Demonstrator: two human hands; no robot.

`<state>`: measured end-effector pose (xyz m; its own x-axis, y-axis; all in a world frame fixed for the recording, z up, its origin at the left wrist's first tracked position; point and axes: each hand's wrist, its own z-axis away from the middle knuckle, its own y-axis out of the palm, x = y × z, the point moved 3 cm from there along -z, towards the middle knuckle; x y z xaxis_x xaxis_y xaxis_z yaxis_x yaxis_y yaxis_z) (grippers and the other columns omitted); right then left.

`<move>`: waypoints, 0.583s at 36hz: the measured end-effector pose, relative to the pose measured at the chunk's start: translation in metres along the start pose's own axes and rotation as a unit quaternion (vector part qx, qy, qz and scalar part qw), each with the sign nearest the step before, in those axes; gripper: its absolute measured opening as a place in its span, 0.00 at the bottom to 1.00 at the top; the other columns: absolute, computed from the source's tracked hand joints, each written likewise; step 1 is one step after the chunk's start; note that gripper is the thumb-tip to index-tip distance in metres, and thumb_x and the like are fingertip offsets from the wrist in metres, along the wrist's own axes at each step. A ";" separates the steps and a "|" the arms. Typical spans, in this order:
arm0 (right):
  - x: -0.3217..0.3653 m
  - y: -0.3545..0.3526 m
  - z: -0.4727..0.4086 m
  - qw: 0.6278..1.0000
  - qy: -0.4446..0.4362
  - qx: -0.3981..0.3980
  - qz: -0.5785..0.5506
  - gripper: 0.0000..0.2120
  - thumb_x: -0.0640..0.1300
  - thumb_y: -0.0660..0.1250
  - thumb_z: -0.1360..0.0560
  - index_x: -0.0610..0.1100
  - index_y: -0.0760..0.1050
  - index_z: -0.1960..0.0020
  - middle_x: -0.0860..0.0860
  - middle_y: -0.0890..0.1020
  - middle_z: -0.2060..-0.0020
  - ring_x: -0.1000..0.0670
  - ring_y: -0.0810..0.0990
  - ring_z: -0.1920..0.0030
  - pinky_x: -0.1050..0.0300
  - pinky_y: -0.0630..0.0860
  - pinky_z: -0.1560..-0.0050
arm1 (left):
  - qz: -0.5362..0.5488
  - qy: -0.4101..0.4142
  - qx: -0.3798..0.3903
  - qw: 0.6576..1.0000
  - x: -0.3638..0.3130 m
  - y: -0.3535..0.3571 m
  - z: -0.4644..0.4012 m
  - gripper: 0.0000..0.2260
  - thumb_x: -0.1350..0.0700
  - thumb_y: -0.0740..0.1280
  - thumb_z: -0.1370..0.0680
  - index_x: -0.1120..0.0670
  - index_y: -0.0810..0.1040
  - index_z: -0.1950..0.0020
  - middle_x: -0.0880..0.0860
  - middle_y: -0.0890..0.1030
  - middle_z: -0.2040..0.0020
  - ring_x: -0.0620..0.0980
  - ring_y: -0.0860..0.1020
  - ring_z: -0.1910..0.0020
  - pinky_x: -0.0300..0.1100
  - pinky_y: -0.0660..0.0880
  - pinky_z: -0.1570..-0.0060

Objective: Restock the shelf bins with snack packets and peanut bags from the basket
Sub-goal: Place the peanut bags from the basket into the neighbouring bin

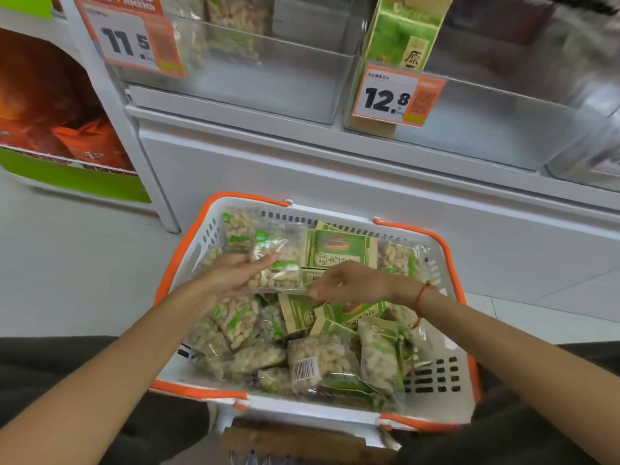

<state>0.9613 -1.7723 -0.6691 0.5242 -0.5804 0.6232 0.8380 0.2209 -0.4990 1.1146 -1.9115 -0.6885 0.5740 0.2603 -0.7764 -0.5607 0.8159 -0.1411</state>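
Peanut bag (278, 260) gripped by left hand (231, 276), right hand (349, 283) fingers pinching its corner, over basket (439, 374)

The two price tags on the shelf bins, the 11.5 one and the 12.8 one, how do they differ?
The 11.5 price tag hangs on the left bin, higher in the head view; the 12.8 price tag hangs on the right bin, lower. Behind the 11.5 tag stand clear peanut bags; behind the 12.8 tag stands a green packet. Both are white with black numbers, orange edging and a code square.
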 end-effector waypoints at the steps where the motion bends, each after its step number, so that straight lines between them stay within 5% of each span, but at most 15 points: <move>1: -0.004 0.006 0.003 0.997 0.001 0.033 0.071 0.17 0.52 0.70 0.26 0.42 0.78 0.44 0.55 0.80 0.50 0.54 0.78 0.51 0.63 0.75 0.50 | 0.002 0.005 -0.021 1.000 -0.001 -0.002 -0.001 0.30 0.41 0.70 0.30 0.57 0.74 0.35 0.45 0.75 0.50 0.42 0.75 0.57 0.33 0.76 0.65; 4: -0.013 0.034 0.009 0.967 0.001 0.146 0.209 0.27 0.53 0.76 0.33 0.47 0.72 0.39 0.53 0.73 0.44 0.52 0.72 0.46 0.55 0.72 0.42 | 0.010 0.010 -0.058 0.998 -0.004 -0.007 -0.005 0.24 0.41 0.70 0.29 0.57 0.76 0.42 0.51 0.77 0.47 0.45 0.76 0.56 0.31 0.75 0.69; 7: -0.018 0.057 0.010 0.940 -0.030 0.146 0.308 0.35 0.52 0.79 0.38 0.47 0.66 0.38 0.49 0.68 0.41 0.49 0.68 0.43 0.52 0.73 0.43 | 0.027 0.016 -0.099 0.995 -0.006 -0.011 -0.010 0.25 0.41 0.70 0.29 0.59 0.76 0.42 0.53 0.77 0.50 0.52 0.76 0.44 0.41 0.75 0.45; 9: -0.020 0.064 0.007 0.929 -0.042 0.122 0.347 0.35 0.49 0.79 0.38 0.46 0.64 0.38 0.47 0.68 0.41 0.48 0.67 0.43 0.51 0.73 0.46 | 0.040 0.022 -0.103 0.994 -0.009 -0.012 -0.010 0.27 0.42 0.70 0.28 0.59 0.73 0.38 0.51 0.75 0.50 0.51 0.73 0.43 0.45 0.72 0.40; 11: -0.016 0.059 0.004 0.947 -0.021 0.135 0.292 0.29 0.44 0.76 0.34 0.45 0.66 0.39 0.47 0.72 0.44 0.46 0.72 0.44 0.49 0.75 0.47 | 0.041 0.026 -0.096 0.994 -0.011 -0.013 -0.010 0.36 0.42 0.70 0.29 0.61 0.66 0.29 0.54 0.75 0.41 0.51 0.74 0.41 0.47 0.72 0.37; 14: -0.006 0.028 -0.004 0.981 0.008 0.132 0.142 0.16 0.42 0.69 0.27 0.42 0.74 0.40 0.55 0.77 0.52 0.50 0.77 0.49 0.56 0.75 0.47 | 0.032 0.038 -0.086 0.995 -0.014 -0.017 -0.011 0.38 0.40 0.71 0.31 0.59 0.66 0.28 0.58 0.75 0.36 0.52 0.75 0.40 0.49 0.72 0.37; 18: -0.015 -0.014 -0.014 0.993 0.027 -0.082 0.083 0.12 0.48 0.64 0.22 0.45 0.81 0.45 0.52 0.83 0.50 0.48 0.82 0.51 0.55 0.79 0.48 | 0.029 0.034 -0.058 0.997 -0.012 -0.019 -0.013 0.44 0.36 0.73 0.38 0.57 0.67 0.28 0.58 0.74 0.33 0.52 0.75 0.38 0.49 0.73 0.37; 21: -0.023 -0.018 -0.015 0.995 0.040 -0.092 -0.006 0.13 0.49 0.67 0.24 0.42 0.80 0.45 0.47 0.84 0.54 0.50 0.83 0.57 0.60 0.80 0.55 | 0.030 0.027 -0.037 0.998 -0.009 -0.017 -0.015 0.39 0.38 0.72 0.33 0.55 0.67 0.28 0.55 0.73 0.32 0.48 0.74 0.37 0.47 0.73 0.38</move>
<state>0.9314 -1.7745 -0.6833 0.4937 -0.6442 0.5842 0.7990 0.0706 -0.5972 1.1101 -1.9355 -0.6884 0.5068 0.2769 -0.8164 -0.6369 0.7584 -0.1381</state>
